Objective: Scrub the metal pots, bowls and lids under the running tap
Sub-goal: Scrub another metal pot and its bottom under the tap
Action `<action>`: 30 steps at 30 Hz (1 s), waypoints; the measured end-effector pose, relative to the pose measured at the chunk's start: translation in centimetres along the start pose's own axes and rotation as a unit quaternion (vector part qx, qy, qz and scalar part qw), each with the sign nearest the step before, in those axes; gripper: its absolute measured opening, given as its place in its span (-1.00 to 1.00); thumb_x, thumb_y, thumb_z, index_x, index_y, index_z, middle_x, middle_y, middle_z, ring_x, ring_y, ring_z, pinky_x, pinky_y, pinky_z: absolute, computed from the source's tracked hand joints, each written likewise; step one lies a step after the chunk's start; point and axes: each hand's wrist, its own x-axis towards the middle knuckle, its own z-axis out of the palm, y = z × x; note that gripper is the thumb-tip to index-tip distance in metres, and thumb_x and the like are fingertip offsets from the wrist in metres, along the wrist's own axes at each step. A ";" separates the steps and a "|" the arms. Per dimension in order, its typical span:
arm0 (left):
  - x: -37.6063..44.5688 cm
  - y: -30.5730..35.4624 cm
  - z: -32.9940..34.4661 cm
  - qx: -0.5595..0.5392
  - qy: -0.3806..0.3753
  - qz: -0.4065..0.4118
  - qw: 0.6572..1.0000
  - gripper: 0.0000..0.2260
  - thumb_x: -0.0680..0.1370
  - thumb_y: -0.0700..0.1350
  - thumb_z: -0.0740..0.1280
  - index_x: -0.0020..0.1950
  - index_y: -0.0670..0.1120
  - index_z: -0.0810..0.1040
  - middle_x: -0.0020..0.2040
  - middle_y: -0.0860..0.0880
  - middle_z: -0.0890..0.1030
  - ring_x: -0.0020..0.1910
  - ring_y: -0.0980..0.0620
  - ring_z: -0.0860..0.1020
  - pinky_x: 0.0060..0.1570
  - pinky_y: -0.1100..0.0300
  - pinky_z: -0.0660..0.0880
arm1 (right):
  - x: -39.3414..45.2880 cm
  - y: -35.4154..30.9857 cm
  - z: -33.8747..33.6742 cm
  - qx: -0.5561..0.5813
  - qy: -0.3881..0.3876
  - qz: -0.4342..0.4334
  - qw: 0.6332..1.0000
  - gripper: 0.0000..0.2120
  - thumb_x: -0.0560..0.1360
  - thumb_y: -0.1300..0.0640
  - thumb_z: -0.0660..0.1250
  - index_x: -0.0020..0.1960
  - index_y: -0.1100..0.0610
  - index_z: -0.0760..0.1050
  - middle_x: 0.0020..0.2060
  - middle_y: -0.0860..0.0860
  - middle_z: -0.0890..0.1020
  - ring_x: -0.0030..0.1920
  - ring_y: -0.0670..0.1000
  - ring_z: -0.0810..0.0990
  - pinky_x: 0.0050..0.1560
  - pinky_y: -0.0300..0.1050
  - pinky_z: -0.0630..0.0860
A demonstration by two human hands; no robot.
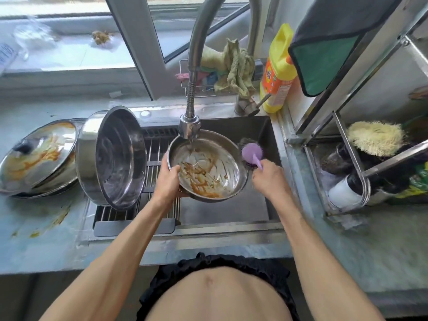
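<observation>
Left hand (170, 179) gripped rim of soiled bowl (208, 166), tilted over sink (261, 133) under tap (189, 126), thumb inside; right hand (268, 177), just beside bowl, held purple brush (252, 154) by handle.

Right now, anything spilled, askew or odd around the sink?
Yes. Orange-brown sauce smears on the counter left of the sink, in front of the dirty lid. The big pot lies tipped on its side on the drain rack. The bowl in the left hand is tilted under the tap, as washing would need.
</observation>
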 end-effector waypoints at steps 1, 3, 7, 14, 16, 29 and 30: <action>-0.1 0.1 -0.2 0.012 -0.007 0.009 1.000 -0.52 0.68 -0.22 0.11 0.53 0.19 0.27 0.23 0.02 0.58 -0.12 -0.01 0.74 -0.34 -0.07 0.66 | -0.1 -1.2 0.4 -0.017 -0.024 -0.044 0.999 -0.73 0.57 0.23 0.17 0.16 0.29 0.56 0.03 0.28 0.62 0.03 0.29 0.57 -0.07 0.04 0.44; -0.5 0.5 -0.1 0.041 -0.020 0.030 0.999 -0.48 0.65 -0.23 0.14 0.54 0.22 0.28 0.21 0.08 0.58 -0.09 0.01 0.73 -0.34 -0.07 0.66 | -0.1 -3.0 1.9 -0.031 -0.066 -0.110 0.991 -0.75 0.59 0.19 0.21 0.14 0.25 0.61 -0.05 0.25 0.65 -0.01 0.28 0.60 -0.06 0.04 0.48; -1.0 1.2 0.2 0.070 -0.014 0.053 0.996 -0.52 0.53 -0.12 0.25 0.37 0.33 0.44 0.10 0.15 0.68 0.08 -0.02 0.69 0.02 -0.19 0.65 | -1.4 -6.1 4.9 -0.043 -0.136 -0.199 0.969 -0.74 0.64 0.07 0.19 0.24 0.08 0.57 -0.13 0.12 0.65 -0.15 0.16 0.60 -0.12 0.04 0.56; -1.0 0.8 -0.6 0.114 0.003 0.049 0.992 -0.43 0.53 -0.25 0.17 0.32 0.38 0.48 0.14 0.06 0.71 0.10 -0.04 0.69 0.11 -0.19 0.62 | 1.5 -5.3 5.5 -0.149 -0.088 -0.141 0.975 -0.75 0.62 0.11 0.12 0.18 0.07 0.53 0.00 0.18 0.65 0.00 0.26 0.61 -0.13 0.04 0.45; -0.4 1.4 -0.3 0.134 0.010 0.043 0.990 -0.47 0.49 -0.18 0.19 0.33 0.32 0.50 0.10 0.11 0.70 0.11 0.02 0.66 0.19 -0.13 0.59 | -0.5 -6.4 6.0 -0.136 -0.137 -0.168 0.967 -0.74 0.63 0.13 0.12 0.19 0.10 0.55 -0.01 0.17 0.65 -0.06 0.23 0.58 -0.16 -0.02 0.40; -0.2 1.9 0.4 0.083 -0.027 -0.100 0.991 -0.59 0.55 -0.29 0.14 0.20 0.10 0.60 -0.02 -0.12 0.69 -0.26 -0.11 0.71 -0.46 -0.01 0.60 | 0.1 -5.6 6.1 -0.141 -0.250 -0.140 0.948 -0.82 0.61 0.16 0.16 -0.01 0.00 0.54 -0.19 0.05 0.61 -0.29 -0.02 0.55 -0.39 -0.13 0.33; -0.3 1.8 0.5 0.082 -0.028 -0.100 0.991 -0.57 0.55 -0.29 0.14 0.20 0.12 0.60 -0.02 -0.09 0.69 -0.26 -0.10 0.71 -0.47 -0.02 0.60 | 1.0 -5.0 5.9 -0.141 -0.235 -0.126 0.953 -0.81 0.59 0.16 0.16 0.04 0.02 0.55 -0.16 0.07 0.62 -0.26 0.03 0.57 -0.35 -0.12 0.38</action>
